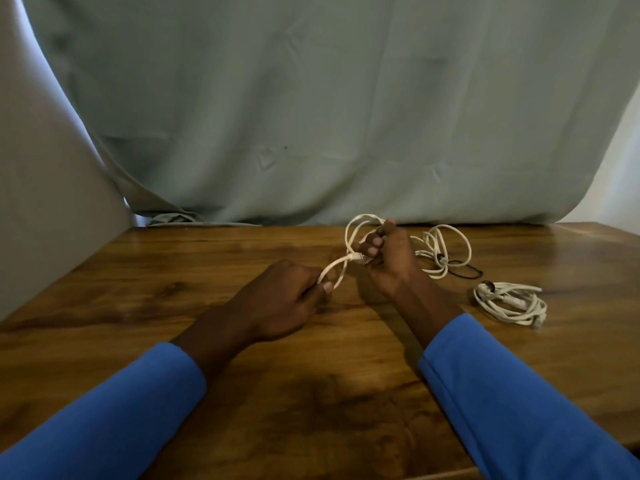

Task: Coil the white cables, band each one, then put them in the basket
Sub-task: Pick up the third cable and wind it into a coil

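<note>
My right hand (389, 259) grips a coil of white cable (356, 230) above the wooden table (173, 306), loops standing out above the fingers. A short loop of the same cable runs down to my left hand (287, 301), which pinches it between thumb and fingers. Behind my right hand lies a second white cable (446, 251) in loose loops, with a black band (465, 268) beside it. Further right rests a third white cable (510, 303), coiled, with a dark band at its left end. No basket is in view.
A grey-green cloth (311, 116) hangs behind the table's far edge. A pale surface (41, 202) stands at the left. The table's right edge runs down past my right sleeve (512, 393).
</note>
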{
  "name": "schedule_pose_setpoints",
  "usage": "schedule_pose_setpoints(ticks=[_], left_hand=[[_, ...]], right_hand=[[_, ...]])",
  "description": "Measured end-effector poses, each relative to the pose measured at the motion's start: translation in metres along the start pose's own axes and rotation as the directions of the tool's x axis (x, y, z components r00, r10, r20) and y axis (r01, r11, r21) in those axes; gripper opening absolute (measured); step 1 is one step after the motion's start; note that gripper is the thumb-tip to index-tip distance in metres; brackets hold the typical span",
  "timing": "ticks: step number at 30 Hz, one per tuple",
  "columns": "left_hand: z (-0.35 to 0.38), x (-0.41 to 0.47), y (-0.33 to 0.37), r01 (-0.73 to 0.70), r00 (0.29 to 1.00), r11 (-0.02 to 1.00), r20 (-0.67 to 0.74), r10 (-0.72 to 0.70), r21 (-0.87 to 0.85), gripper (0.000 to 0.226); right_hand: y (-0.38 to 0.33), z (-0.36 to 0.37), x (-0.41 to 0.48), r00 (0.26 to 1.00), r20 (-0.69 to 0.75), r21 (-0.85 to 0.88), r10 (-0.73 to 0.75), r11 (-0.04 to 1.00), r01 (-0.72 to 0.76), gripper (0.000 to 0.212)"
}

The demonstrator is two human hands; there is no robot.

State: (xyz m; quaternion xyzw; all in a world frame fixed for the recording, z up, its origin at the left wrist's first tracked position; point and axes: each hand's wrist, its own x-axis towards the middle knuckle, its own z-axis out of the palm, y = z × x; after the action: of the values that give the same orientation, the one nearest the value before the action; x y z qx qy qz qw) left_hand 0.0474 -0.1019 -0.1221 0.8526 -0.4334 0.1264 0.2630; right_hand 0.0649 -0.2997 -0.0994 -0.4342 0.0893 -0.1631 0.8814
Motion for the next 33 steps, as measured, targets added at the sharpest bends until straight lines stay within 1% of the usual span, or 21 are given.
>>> schedule_pose_setpoints(ticks=[2, 3, 4, 5, 6, 7, 10, 12, 13, 14, 16, 17, 19, 20, 22, 25, 27, 28, 30, 32, 33], left_hand=[[-0.002, -0.001, -0.004, 0.003, 1.000, 1.000, -0.022, -0.002, 0.026, 0.026], [-0.004, -0.001, -0.004, -0.013, 1.000, 1.000, -0.027, 0.014, 0.029, 0.025], [-0.005, -0.002, -0.002, -0.041, 0.999, 0.999, -0.028, 0.042, 0.031, 0.023], [-0.005, -0.002, 0.001, -0.070, 0.997, 0.997, -0.020, 0.070, 0.020, 0.022], [-0.004, -0.002, 0.005, -0.086, 0.996, 0.996, -0.002, 0.086, -0.016, 0.021], [-0.001, -0.002, 0.010, -0.078, 0.996, 0.993, 0.026, 0.080, -0.084, 0.021], [0.009, -0.001, 0.025, -0.020, 0.992, 0.954, 0.109, 0.055, -0.298, 0.022], [0.014, 0.001, 0.028, -0.020, 0.993, 0.913, 0.101, 0.068, -0.408, 0.022], [0.016, 0.002, 0.026, -0.008, 0.995, 0.867, 0.079, 0.054, -0.498, 0.023], [0.016, 0.004, 0.024, 0.011, 0.999, 0.797, 0.049, 0.023, -0.603, 0.023], [0.014, 0.006, 0.015, 0.030, 0.999, 0.643, -0.005, -0.052, -0.766, 0.024], [0.013, 0.007, 0.011, 0.025, 0.996, 0.594, -0.031, -0.083, -0.804, 0.025], [0.008, 0.009, 0.004, -0.008, 0.983, 0.550, -0.108, -0.150, -0.835, 0.023], [0.004, 0.010, 0.001, -0.023, 0.971, 0.530, -0.144, -0.189, -0.848, 0.022], [-0.001, 0.013, -0.004, -0.035, 0.946, 0.493, -0.187, -0.264, -0.870, 0.023], [-0.005, 0.013, -0.006, -0.068, 0.910, 0.453, -0.242, -0.337, -0.889, 0.025], [-0.007, 0.012, -0.003, -0.111, 0.874, 0.423, -0.290, -0.389, -0.899, 0.024], [-0.009, 0.013, -0.003, -0.118, 0.843, 0.436, -0.322, -0.430, -0.892, 0.025], [-0.010, 0.014, -0.003, -0.099, 0.781, 0.513, -0.386, -0.491, -0.853, 0.022], [-0.010, 0.016, -0.005, -0.060, 0.738, 0.563, -0.417, -0.531, -0.824, 0.022], [-0.009, 0.017, -0.007, -0.036, 0.707, 0.582, -0.432, -0.560, -0.813, 0.025]], right_hand=[[0.000, 0.001, -0.002, 0.997, -0.034, -0.097, -0.071, 0.993, 0.068, 0.040], [0.001, 0.002, 0.002, 0.986, -0.067, -0.227, -0.154, 0.964, 0.135, 0.039], [0.004, 0.002, 0.004, 0.964, -0.082, -0.390, -0.252, 0.898, 0.202, 0.038], [0.006, 0.000, 0.005, 0.939, -0.072, -0.544, -0.336, 0.802, 0.246, 0.040], [0.010, -0.001, 0.008, 0.919, -0.042, -0.647, -0.391, 0.712, 0.273, 0.043], [0.013, -0.002, 0.008, 0.910, -0.014, -0.702, -0.414, 0.652, 0.286, 0.043], [0.021, 0.004, -0.002, 0.905, 0.084, -0.729, -0.417, 0.593, 0.341, 0.029], [0.025, 0.006, -0.009, 0.895, 0.195, -0.759, -0.402, 0.516, 0.397, 0.024], [0.026, 0.007, -0.015, 0.896, 0.255, -0.750, -0.363, 0.511, 0.420, 0.022], [0.026, 0.007, -0.020, 0.901, 0.316, -0.722, -0.298, 0.540, 0.432, 0.021], [0.025, 0.008, -0.031, 0.888, 0.434, -0.627, -0.154, 0.656, 0.420, 0.026], [0.024, 0.011, -0.037, 0.873, 0.482, -0.566, -0.069, 0.736, 0.371, 0.027], [0.026, 0.021, -0.046, 0.857, 0.510, -0.458, 0.075, 0.867, 0.196, 0.028], [0.027, 0.027, -0.048, 0.852, 0.507, -0.412, 0.129, 0.905, 0.108, 0.032], [0.030, 0.035, -0.049, 0.848, 0.501, -0.359, 0.171, 0.933, 0.024, 0.036], [0.030, 0.037, -0.051, 0.809, 0.558, -0.354, 0.185, 0.935, 0.031, 0.046], [0.033, 0.034, -0.045, 0.804, 0.577, -0.410, 0.147, 0.903, 0.129, 0.057], [0.034, 0.033, -0.043, 0.823, 0.557, -0.458, 0.110, 0.867, 0.194, 0.058], [0.035, 0.032, -0.040, 0.842, 0.539, -0.540, 0.042, 0.784, 0.306, 0.063], [0.034, 0.031, -0.042, 0.838, 0.545, -0.577, 0.014, 0.731, 0.364, 0.069], [0.034, 0.031, -0.043, 0.836, 0.548, -0.571, 0.009, 0.735, 0.367, 0.069]])
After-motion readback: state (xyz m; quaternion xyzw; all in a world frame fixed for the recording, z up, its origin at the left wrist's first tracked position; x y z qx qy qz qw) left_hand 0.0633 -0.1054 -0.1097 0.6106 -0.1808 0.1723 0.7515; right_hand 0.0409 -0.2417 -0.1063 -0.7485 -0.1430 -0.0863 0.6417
